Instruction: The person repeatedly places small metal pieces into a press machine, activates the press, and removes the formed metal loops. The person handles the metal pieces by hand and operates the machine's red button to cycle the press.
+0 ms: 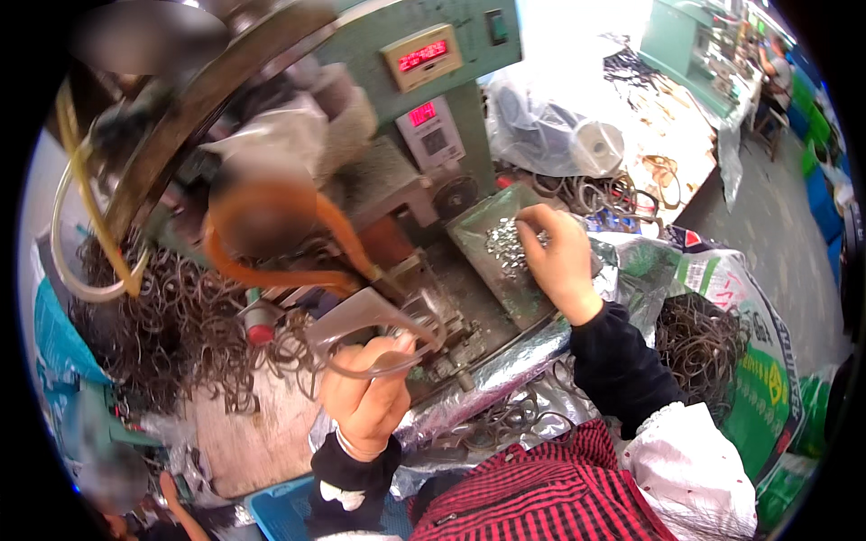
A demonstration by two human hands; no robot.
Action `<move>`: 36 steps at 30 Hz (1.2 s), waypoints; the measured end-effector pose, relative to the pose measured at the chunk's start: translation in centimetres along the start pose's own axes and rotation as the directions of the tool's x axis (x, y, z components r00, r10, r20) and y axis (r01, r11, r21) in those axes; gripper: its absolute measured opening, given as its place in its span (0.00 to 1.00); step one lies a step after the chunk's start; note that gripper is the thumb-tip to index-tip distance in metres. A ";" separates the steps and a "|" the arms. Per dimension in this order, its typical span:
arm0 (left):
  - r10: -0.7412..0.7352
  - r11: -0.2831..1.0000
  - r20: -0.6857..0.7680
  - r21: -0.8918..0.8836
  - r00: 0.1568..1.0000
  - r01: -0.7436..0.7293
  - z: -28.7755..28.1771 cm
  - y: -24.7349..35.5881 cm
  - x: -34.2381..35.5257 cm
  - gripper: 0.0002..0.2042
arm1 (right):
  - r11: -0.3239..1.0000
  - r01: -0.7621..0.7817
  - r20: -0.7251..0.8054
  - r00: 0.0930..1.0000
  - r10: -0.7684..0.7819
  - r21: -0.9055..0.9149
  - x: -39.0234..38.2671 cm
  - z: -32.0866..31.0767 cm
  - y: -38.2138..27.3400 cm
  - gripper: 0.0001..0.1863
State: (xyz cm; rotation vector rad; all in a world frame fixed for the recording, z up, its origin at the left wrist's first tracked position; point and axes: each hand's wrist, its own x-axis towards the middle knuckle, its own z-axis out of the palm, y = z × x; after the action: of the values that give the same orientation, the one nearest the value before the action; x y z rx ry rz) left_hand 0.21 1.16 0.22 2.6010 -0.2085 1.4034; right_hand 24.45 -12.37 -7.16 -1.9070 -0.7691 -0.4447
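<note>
My left hand (365, 397) grips a translucent brownish plastic frame (354, 304) with a curved opening, held low in front of the green machine (492, 50) by its metal work fixture (456, 347). My right hand (559, 266) is at a metal tray (478, 239) of small shiny pieces (505, 248), its fingers curled down into them; what is between the fingertips is too small to make out. An orange curved tube (221, 257) runs above my left hand.
Heaps of dark rings (149, 320) cover the bench (234, 437) at left. An open sack (758, 379) of rings stands at right, a bagged roll (595, 144) behind. A co-worker (776, 77) sits at the far right; another person's arm (185, 509) is at lower left.
</note>
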 end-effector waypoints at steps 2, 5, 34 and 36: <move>-0.014 0.998 -0.035 -0.066 0.999 0.012 0.0 -0.4 -0.4 0.14 | 0.999 0.052 0.011 0.999 -0.052 0.005 -0.2 0.1 -0.8 0.06; -0.062 0.996 -0.043 -0.074 0.997 0.059 -0.1 0.1 -0.8 0.13 | 1.000 0.027 0.033 0.999 -0.027 -0.013 -0.7 -0.3 -0.1 0.07; -0.751 0.508 -0.407 0.145 0.519 0.849 -11.8 -11.6 -14.5 0.05 | 0.901 -0.239 0.214 0.962 0.170 0.363 -6.1 -6.7 -2.2 0.07; -0.674 0.605 -0.255 0.347 0.693 0.716 -11.0 -11.4 -13.2 0.07 | 0.889 -0.147 0.272 0.962 0.026 0.435 -4.1 -5.6 -6.1 0.08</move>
State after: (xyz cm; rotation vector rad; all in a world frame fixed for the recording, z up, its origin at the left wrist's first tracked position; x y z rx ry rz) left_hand -13.58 15.19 -5.91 2.4118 1.1468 1.3335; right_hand 17.43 -16.85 -3.12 -1.5622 -0.8662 0.0497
